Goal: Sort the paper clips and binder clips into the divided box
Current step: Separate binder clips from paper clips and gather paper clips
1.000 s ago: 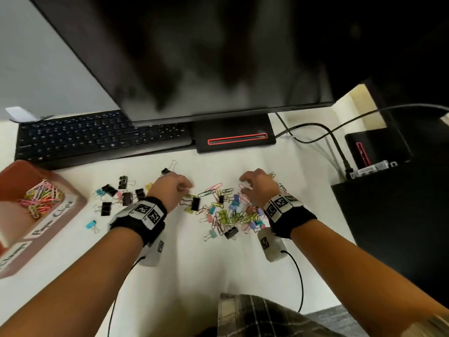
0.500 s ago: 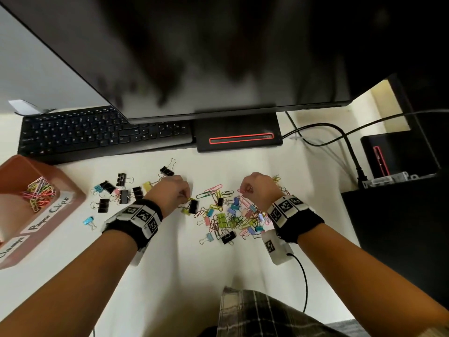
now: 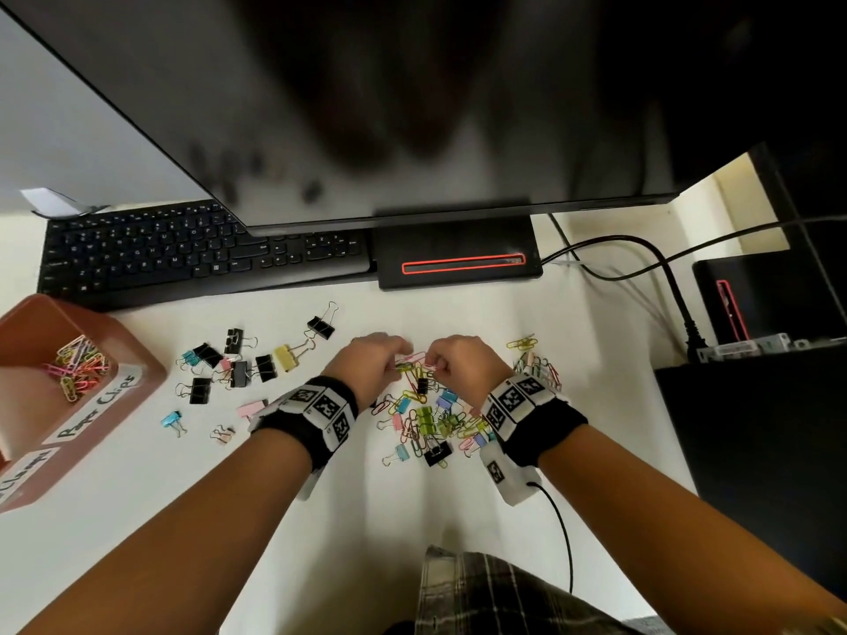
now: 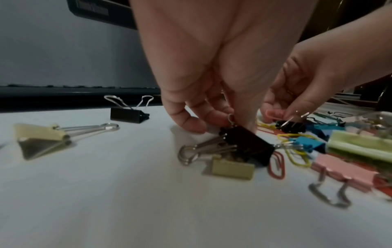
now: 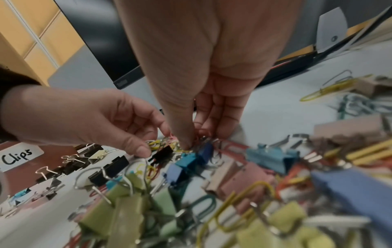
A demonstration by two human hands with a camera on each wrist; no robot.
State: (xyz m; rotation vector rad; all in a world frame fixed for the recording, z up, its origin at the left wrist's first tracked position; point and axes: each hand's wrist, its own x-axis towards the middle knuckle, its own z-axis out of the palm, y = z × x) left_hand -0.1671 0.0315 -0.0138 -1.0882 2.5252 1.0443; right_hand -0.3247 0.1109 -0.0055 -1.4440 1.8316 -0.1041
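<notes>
Right now my left hand (image 3: 372, 362) and right hand (image 3: 459, 363) meet over the far edge of the mixed pile (image 3: 433, 417) on the table (image 3: 458, 511), both with fingers curled down into it. In the left wrist view the left fingertips pinch the wire loop of a black binder clip (image 4: 247, 144); the right thumb and finger are closed on something thin among the paper clips (image 5: 161, 144), though I cannot tell exactly which one. I judge all of this to be light and stiff. Paper clips are slick wire and likely to hook one another, so I would lift one by its outer loop and shake it free. Binder clips are better taken by the body or the folded handles. The box (image 3: 137, 359) sits well off to the left, with paper clips already in one compartment.
</notes>
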